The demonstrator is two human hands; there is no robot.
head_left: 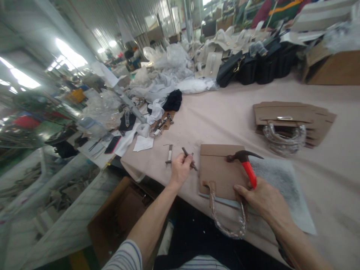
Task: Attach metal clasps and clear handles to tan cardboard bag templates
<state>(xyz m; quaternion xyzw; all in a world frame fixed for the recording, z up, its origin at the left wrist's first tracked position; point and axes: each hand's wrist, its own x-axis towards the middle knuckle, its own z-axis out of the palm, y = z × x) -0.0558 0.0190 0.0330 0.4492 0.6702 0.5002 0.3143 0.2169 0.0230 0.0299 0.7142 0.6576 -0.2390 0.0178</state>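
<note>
My left hand (181,168) is closed around a thin dark metal punch (193,165), held just above the cloth-covered table. In my right hand (263,197) is a claw hammer (248,167) with a red handle, its dark head over a flat brown bag panel (221,168). The panel lies in front of me, and its plastic-wrapped handle (227,230) hangs past the table's front edge. Under and to the right of the panel is a grey-white slab (281,191). A small metal tool (169,154) rests left of my left hand.
A stack of brown bag panels (292,120) with wrapped handles sits at the right. Farther back are black bags (258,67), clear plastic wrapping (174,62) and a cardboard box (334,67). A phone (113,144) lies at the left, above an open carton (118,221).
</note>
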